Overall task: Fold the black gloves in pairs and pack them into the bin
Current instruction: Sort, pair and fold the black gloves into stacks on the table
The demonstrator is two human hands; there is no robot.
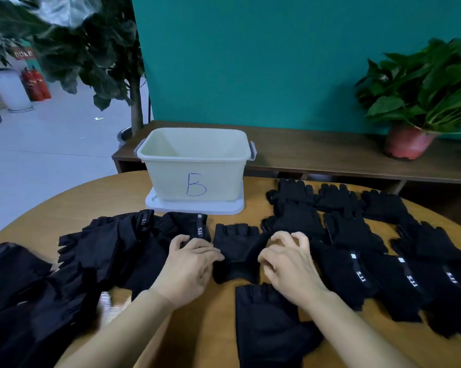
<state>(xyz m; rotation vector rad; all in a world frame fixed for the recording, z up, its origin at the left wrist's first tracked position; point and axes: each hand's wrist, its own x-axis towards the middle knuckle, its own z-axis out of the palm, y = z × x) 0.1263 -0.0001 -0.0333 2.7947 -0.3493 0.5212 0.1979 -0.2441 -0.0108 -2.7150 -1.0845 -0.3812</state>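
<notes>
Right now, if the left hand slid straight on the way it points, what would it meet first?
Likely the black glove between the hands; fingertips of the left hand seem to touch it.

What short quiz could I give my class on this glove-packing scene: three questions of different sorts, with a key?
1. True or false: the bin stands on the floor.
2. The fingerless glove between the left hand and right hand lies: A) in the bin, B) on the table, C) in a drawer.
3. Fill in: the letter on the bin's front is ___.
Key: 1 false; 2 B; 3 B.
</notes>
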